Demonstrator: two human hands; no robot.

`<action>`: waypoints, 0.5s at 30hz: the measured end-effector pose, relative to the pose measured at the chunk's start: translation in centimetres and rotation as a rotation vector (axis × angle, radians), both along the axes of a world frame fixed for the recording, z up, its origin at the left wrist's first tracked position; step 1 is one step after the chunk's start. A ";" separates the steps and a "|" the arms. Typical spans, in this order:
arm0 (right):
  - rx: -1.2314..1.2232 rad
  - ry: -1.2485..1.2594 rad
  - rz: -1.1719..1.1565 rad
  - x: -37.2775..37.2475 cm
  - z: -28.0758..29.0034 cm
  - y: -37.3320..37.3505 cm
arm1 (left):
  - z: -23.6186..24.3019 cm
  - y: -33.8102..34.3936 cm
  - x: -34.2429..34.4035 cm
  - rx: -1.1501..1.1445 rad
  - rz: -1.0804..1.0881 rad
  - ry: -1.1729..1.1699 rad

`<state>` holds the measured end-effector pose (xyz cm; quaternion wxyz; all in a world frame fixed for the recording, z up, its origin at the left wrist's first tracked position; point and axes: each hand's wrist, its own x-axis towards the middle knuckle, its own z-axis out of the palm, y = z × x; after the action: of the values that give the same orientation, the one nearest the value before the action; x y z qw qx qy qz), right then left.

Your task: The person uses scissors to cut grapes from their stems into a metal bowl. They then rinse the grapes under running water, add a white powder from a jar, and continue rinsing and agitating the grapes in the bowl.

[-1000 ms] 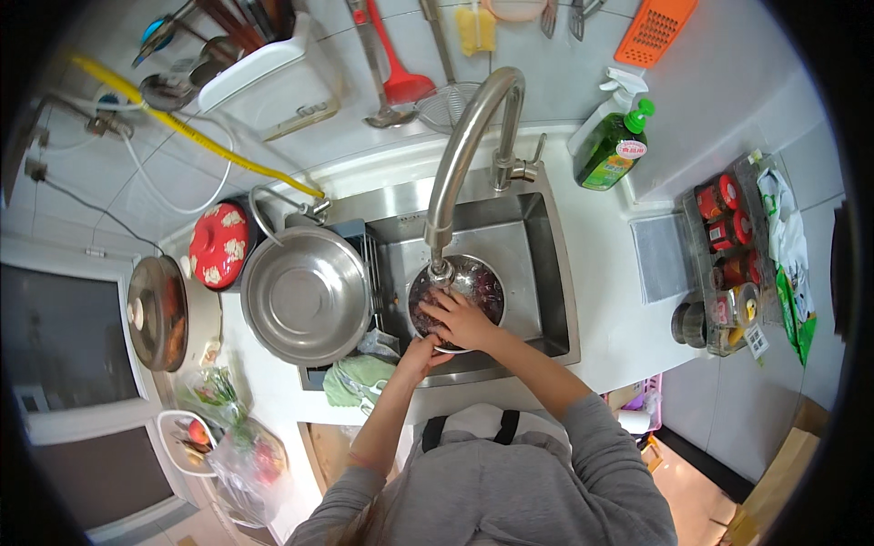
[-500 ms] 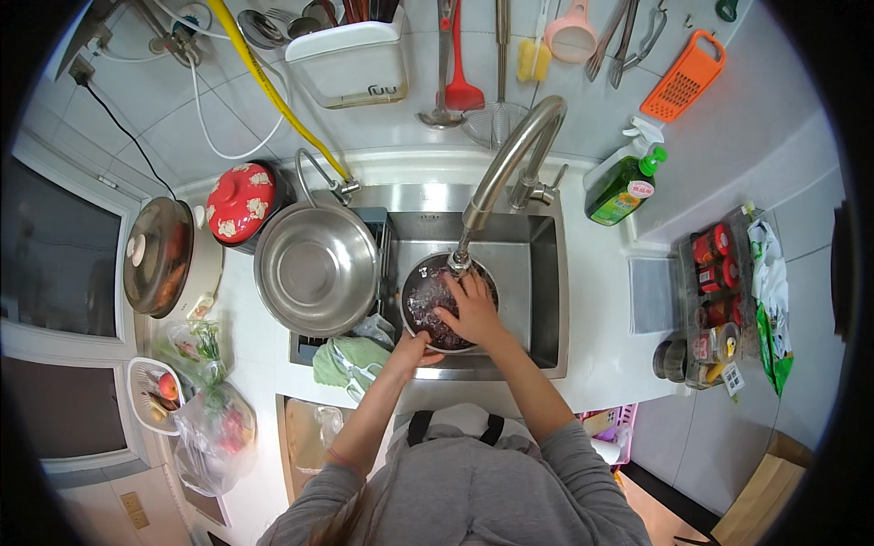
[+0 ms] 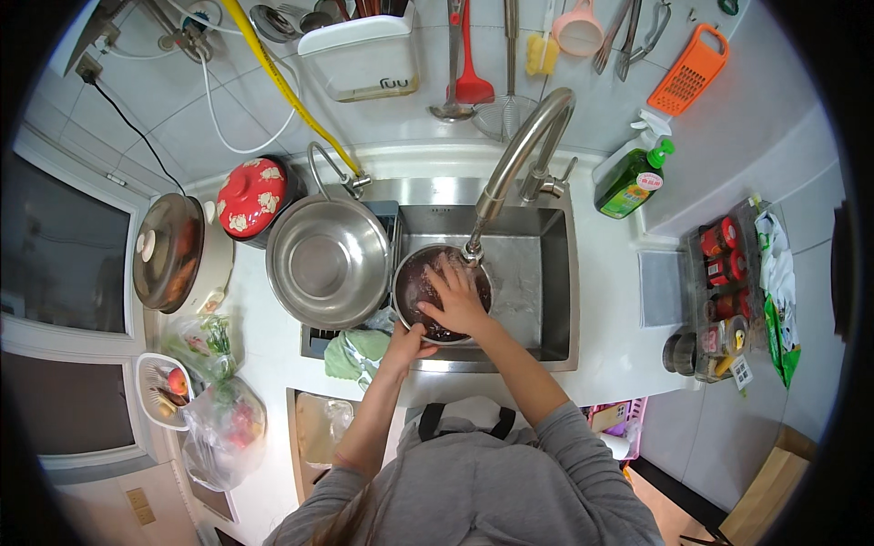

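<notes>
A round metal bowl [image 3: 397,305] with dark reddish contents sits in the left part of the steel sink [image 3: 555,314]. My left hand [image 3: 411,346] grips the bowl's near-left rim, thumb on top and the other fingers partly hidden below. Over the contents lies my right hand [image 3: 458,305], palm down with its fingers spread; whether the fingertips dip into the liquid I cannot tell. The curved steel faucet [image 3: 496,187] ends just beyond the bowl's right rim, close to my right fingers. Wet streaks show on the sink floor right of the bowl.
Left of the sink, a wide steel basin [image 3: 328,264] rests on a dark rack beside a green cloth [image 3: 355,355]. A red lidded pot [image 3: 250,198] and a glass-lidded cooker [image 3: 173,250] stand farther left. A green soap bottle [image 3: 630,185] stands right of the faucet.
The bowl has shifted left in the sink, so the spout, earlier above its contents, is now by its right rim. Bubbling on the surface has lessened. My right hand has moved left with the bowl.
</notes>
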<state>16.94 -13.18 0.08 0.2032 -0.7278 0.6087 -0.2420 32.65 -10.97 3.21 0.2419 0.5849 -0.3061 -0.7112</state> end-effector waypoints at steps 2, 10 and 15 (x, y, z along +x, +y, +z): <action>-0.021 0.032 -0.006 0.5 0.1 -0.3 | 0.7 -0.3 0.4 -0.064 -0.009 -0.021; -0.074 -0.143 -0.025 2.4 0.9 -1.4 | 2.2 -1.1 1.5 -0.155 0.000 -0.101; -0.109 -0.136 -0.087 3.2 1.9 -1.6 | 4.8 -1.4 1.1 -0.261 0.014 -0.201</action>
<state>20.15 -14.75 1.95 0.1932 -0.6924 0.6106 -0.3322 33.71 -12.37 8.00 0.2890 0.6186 -0.4144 -0.6017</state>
